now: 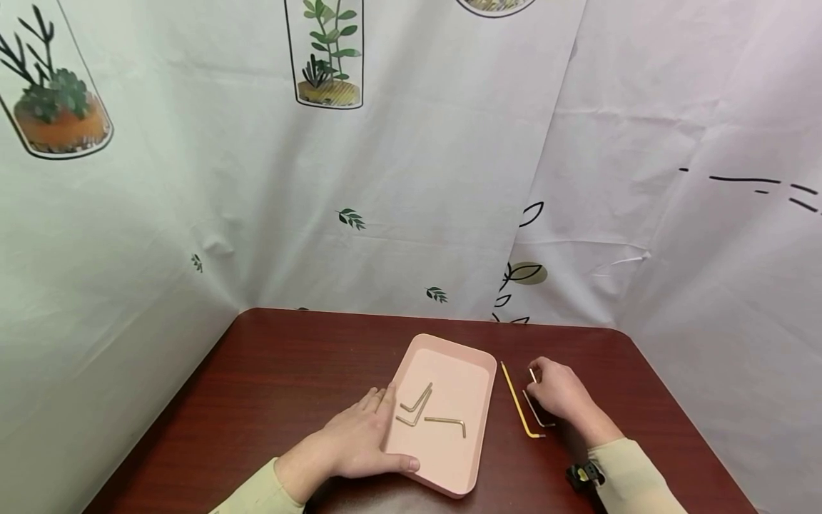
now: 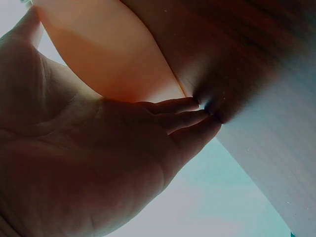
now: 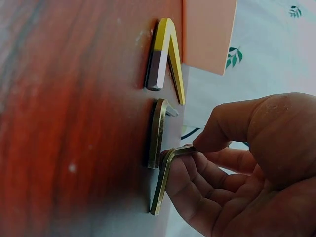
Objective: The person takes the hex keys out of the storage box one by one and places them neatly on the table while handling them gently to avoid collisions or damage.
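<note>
My right hand (image 1: 561, 391) pinches a small brass-toned hex key (image 3: 162, 185) between thumb and fingers, just above or touching the table; which, I cannot tell. Beside it on the wood lies another bare-metal hex key (image 3: 157, 136), and left of that a longer yellow hex key (image 1: 516, 398) with a bare metal tip. A pink tray (image 1: 443, 464) stands left of them. Against its left side rests my left hand (image 1: 359, 435), fingers fairly straight along the wall and thumb across the near rim. Inside the tray lie three brass-toned hex keys (image 1: 444, 420), two of them close together.
The dark red wooden table (image 1: 308, 357) has rounded far corners. White printed fabric (image 1: 411, 178) hangs behind it and along both sides. A dark device (image 1: 584, 475) is strapped to the right wrist, by the light sleeve.
</note>
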The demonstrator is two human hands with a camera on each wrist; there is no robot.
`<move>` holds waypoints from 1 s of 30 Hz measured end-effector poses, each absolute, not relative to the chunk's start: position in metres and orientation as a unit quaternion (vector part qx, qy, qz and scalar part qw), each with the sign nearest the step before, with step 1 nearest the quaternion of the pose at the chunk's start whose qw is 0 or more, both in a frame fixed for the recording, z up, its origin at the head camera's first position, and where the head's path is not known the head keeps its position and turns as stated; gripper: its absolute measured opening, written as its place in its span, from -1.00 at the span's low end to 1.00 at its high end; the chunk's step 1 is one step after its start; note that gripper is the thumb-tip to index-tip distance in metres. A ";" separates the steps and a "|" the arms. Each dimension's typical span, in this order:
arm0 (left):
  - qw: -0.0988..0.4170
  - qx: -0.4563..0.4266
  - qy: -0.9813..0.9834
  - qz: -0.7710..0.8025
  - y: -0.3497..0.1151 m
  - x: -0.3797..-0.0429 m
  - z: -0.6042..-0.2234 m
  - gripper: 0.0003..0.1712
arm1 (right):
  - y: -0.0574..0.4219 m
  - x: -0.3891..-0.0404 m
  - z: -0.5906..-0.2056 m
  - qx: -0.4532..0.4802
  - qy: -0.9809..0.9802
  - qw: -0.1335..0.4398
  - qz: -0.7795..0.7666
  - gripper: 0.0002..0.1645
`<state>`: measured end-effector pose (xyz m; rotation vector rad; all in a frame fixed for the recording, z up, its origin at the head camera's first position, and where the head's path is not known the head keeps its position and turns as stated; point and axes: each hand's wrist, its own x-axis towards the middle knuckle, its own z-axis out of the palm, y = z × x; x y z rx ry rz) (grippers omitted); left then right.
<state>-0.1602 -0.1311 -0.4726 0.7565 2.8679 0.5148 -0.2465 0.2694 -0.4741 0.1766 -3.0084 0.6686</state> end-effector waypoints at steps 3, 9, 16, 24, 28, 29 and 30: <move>0.066 0.251 0.951 0.168 -0.131 -0.160 -0.474 0.62 | 0.269 -0.245 -0.473 0.059 -0.975 0.024 0.212 -0.57; 0.066 0.249 0.952 0.165 -0.131 -0.160 -0.474 0.62 | 0.269 -0.244 -0.474 0.059 -0.977 0.020 0.206 -0.56; 0.065 0.251 0.952 0.163 -0.131 -0.160 -0.473 0.61 | 0.268 -0.244 -0.475 0.059 -0.978 0.026 0.198 -0.56; 0.064 0.251 0.951 0.167 -0.131 -0.160 -0.472 0.61 | 0.266 -0.243 -0.476 0.058 -0.979 0.027 0.191 -0.61; 0.063 0.253 0.951 0.168 -0.131 -0.160 -0.472 0.61 | 0.264 -0.242 -0.476 0.058 -0.981 0.026 0.186 -0.64; 0.063 0.253 0.951 0.167 -0.131 -0.160 -0.473 0.61 | 0.264 -0.242 -0.476 0.057 -0.981 0.025 0.185 -0.64; 0.064 0.253 0.951 0.167 -0.131 -0.160 -0.473 0.61 | 0.264 -0.242 -0.475 0.056 -0.981 0.024 0.184 -0.64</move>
